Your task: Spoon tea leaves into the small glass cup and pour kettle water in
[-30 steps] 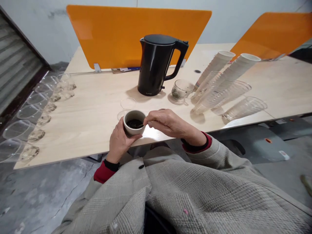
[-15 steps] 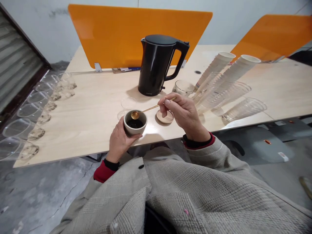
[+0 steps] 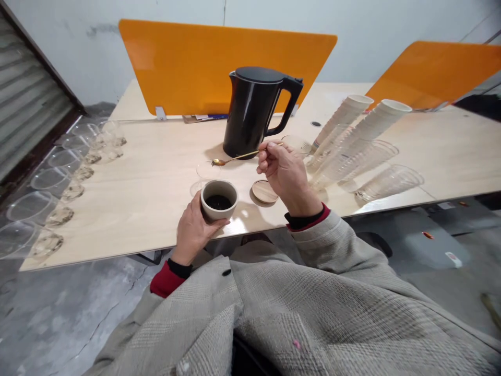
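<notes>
Past the cracked floor, by the near edge of the pale desk, our left hand clasps a cup and our right hand pinches a spoon beyond it, before a kettle, orange divider and wall.

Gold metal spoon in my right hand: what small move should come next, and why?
Perhaps tip the thin gold metal spoon over the small clear round cup: your right hand holds it with its bowl appearing at that cup's rim, and something dark shows at its tip. Your left hand holds the pale grey round cup.
</notes>
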A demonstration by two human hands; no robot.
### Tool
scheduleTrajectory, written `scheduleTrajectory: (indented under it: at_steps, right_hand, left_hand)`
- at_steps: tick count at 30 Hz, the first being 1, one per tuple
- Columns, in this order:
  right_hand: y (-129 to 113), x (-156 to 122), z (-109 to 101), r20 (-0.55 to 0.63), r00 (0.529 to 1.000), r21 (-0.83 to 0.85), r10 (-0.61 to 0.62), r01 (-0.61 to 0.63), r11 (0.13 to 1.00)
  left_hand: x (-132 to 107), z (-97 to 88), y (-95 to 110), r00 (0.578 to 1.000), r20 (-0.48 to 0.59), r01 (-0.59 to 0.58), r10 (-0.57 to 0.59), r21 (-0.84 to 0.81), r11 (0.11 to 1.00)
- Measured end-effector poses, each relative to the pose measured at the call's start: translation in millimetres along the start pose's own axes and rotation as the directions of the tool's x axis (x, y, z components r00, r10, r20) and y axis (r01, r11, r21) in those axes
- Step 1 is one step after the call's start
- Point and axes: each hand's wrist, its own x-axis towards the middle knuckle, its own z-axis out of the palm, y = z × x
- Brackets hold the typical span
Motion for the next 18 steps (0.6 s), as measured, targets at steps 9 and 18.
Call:
scheduleTrajectory:
  at_steps: [9, 18]
  right_hand:
    - [16, 4, 23, 0.038, 0.999, -0.128, -0.026, 0.030, 0.991]
    - [19, 6, 22, 0.008, 0.993, -0.163, -0.118, 0.118, 0.980]
  left_hand:
    - [0, -0.2, 0, 1.000, 0.006, 0.003, -0.003, -0.004, 1.000]
    - [-1, -1.2, 0, 1.000, 0.018, 0.006, -0.007, 0.018, 1.000]
